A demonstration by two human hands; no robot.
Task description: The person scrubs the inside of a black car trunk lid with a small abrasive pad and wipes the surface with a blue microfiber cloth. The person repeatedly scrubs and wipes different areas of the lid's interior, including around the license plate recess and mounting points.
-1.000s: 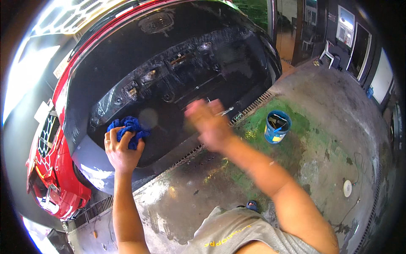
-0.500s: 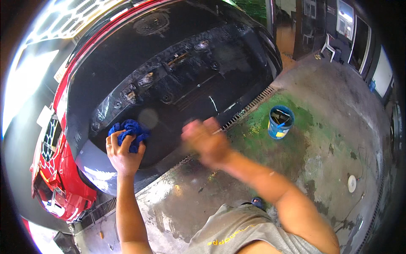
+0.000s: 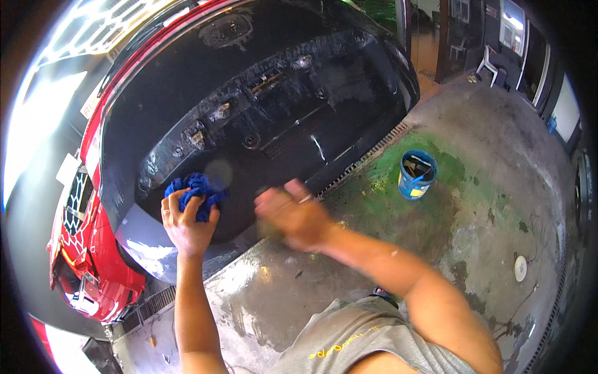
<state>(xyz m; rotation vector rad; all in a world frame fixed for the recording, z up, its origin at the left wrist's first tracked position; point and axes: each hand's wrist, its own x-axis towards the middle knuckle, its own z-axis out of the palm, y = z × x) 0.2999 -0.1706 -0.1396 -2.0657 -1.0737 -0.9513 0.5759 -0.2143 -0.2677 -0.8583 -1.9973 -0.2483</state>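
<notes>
My left hand presses a crumpled blue cloth against the lower left of a dark car panel, fingers closed over it. A ring shows on one finger. The panel has a band of bare fittings and cut-outs, with patchy, wet-looking marks around them. Over the panel's lower edge, right of the cloth, my right hand is curled and blurred by motion. A faint brownish-green smear shows beneath it; whatever is in its grip cannot be made out.
A blue bucket holding tools stands on the green-stained wet floor. A drain grate runs below the panel. Red car bodywork is at the left. A white chair stands at the far right, and a white disc lies nearer.
My right hand has shifted left and slightly down, still blurred. The left hand and cloth remain together on the panel. The whole view has shifted slightly.
</notes>
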